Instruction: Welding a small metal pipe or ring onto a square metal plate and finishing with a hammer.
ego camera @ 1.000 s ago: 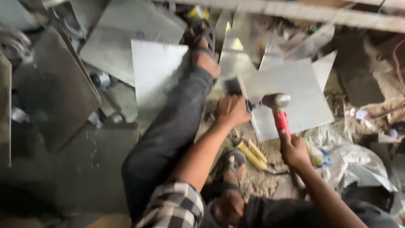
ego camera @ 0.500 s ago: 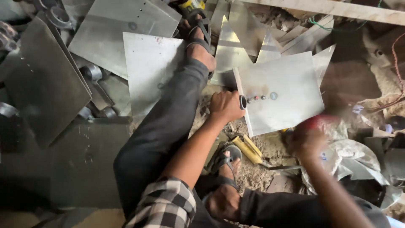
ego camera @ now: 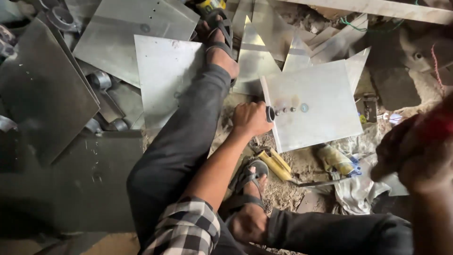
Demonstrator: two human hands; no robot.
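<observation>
Just left of the frame's centre, the left hand [ego camera: 250,118] is closed in a fist around a short dark punch-like tool [ego camera: 270,114], whose tip rests against the left edge area of a square, pale grey sheet-metal plate [ego camera: 321,118] lying right of centre. A small row of marks and one round hole [ego camera: 304,107] show on the plate just beside the tool's tip. At the right edge of the frame, the right hand [ego camera: 415,151] is raised and blurred, curled around something red [ego camera: 441,125]; what it grips cannot be told for certain. Judging from this, the step in hand looks like marking or punching the plate, and a clean strike would call for the left hand to hold the tool upright and steady on its spot. No real containers are in view; some short metal pipe pieces [ego camera: 100,80] lie among larger grey metal sheets [ego camera: 132,28] at the upper left. A yellow-handled tool [ego camera: 276,164] lies on the dusty ground below the plate, near a sandalled foot [ego camera: 252,177].
</observation>
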